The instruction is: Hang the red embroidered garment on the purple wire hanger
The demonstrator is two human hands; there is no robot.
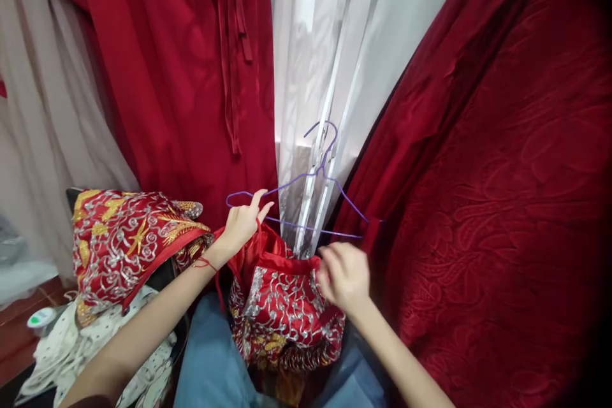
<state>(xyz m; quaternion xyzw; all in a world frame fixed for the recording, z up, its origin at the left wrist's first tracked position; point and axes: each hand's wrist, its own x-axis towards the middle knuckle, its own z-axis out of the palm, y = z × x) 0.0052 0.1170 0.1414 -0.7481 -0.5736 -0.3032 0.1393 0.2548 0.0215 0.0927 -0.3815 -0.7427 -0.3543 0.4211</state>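
My left hand [242, 222] is closed around the left end of a purple wire hanger [306, 227], its index finger and thumb tips sticking out. The hanger's hook points up, and its right end hangs free in front of the red cloth. Below lies a red garment [287, 303] with silver and gold embroidery and a plain red band, spread over my lap. A thin red strap of it runs up by my left hand. My right hand [347, 275], slightly blurred, has its fingers curled at the right end of the garment's band.
Another red embroidered piece [129, 242] lies at the left, on top of white dotted cloth [62, 344]. A white-and-green round lid [42, 317] is beside it. Long red drapes [191, 76] hang ahead, a patterned red cloth [502, 236] at right, and sheer white curtains [306, 44] between.
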